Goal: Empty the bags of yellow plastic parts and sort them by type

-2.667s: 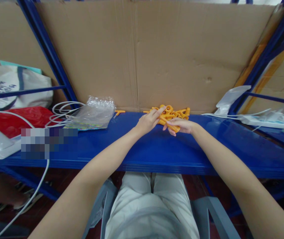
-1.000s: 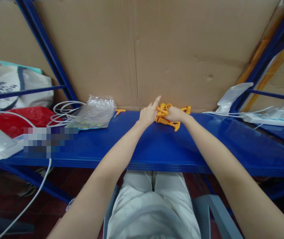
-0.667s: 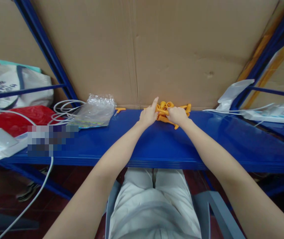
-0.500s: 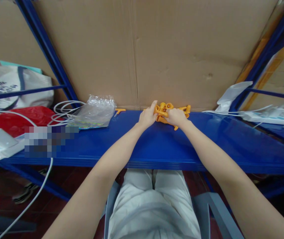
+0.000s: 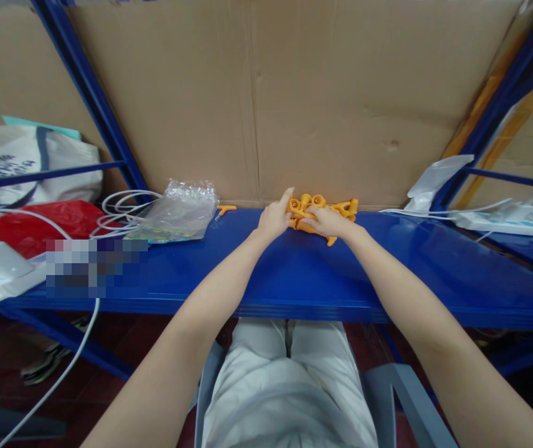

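A cluster of orange plastic parts (image 5: pixel 307 200) with round, cup-like ends lies at the back of the blue table (image 5: pixel 304 267), close to the cardboard. My left hand (image 5: pixel 273 219) is closed at the cluster's left side, its index finger sticking up and the other fingers mostly hidden. From the right, my right hand (image 5: pixel 330 222) reaches over the parts, with thumb and fingers closed around one orange piece near the middle. More orange pieces poke out behind and below this hand. Which part each hand grips is hard to make out.
Left of my hands lie a small orange T-shaped piece (image 5: pixel 226 209), a clear plastic bag (image 5: pixel 180 214), coiled white cable (image 5: pixel 124 208) and a red bag (image 5: pixel 56 224). At right are a white power strip (image 5: pixel 509 221) and blue rack posts (image 5: pixel 490 118). Cardboard (image 5: pixel 341 93) closes off the back.
My right hand has shifted slightly and turned, with its thumb now showing more over the orange parts. The left hand has moved only a little to the left.
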